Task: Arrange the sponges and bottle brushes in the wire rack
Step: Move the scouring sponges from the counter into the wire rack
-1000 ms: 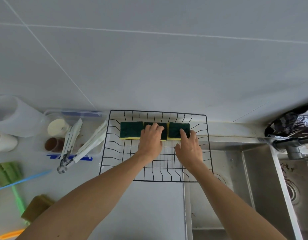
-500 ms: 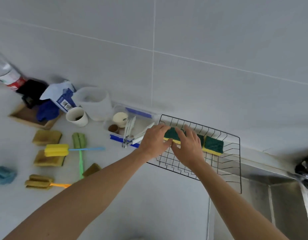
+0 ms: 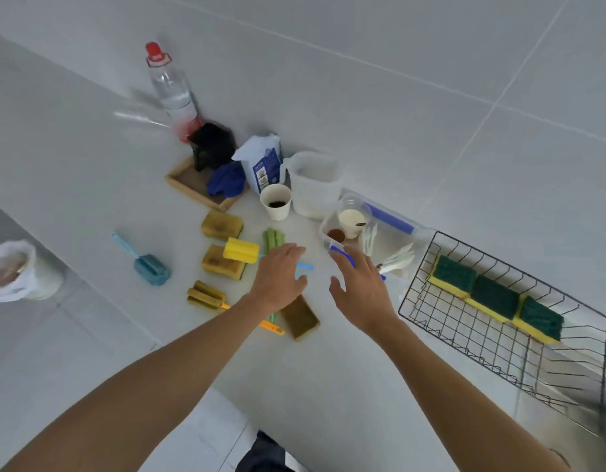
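Both hands hover over the white counter, palms down, fingers loosely spread and holding nothing. The left hand (image 3: 279,279) sits right above the cluster of brushes: its fingertips overlap the green brush (image 3: 273,239), whose ribbed foam head pokes out beyond them toward the wall while its long axis runs back under the palm toward the person. Just left of the fingers lies the yellow brush (image 3: 242,250), a ridged foam cylinder with a thin blue handle passing crosswise under the hand and showing again between the two hands. The right hand (image 3: 361,287) is empty too, near the left one, between the brushes and the rack (image 3: 427,321). The rack is black wire in a grid, off to the right of the right hand, and three sponges (image 3: 496,296), green scouring pad over yellow foam, stand on edge touching in a row along its far wall. Loose on the counter are three worn brownish sponges (image 3: 222,225), rectangular blocks: two left of the yellow brush and one under the left wrist. An olive brush (image 3: 206,295) with an orange handle lies left of the left forearm, its handle pointing right beneath the arm. A blue brush (image 3: 151,269) lies well apart to the left, with its handle angled away up-left
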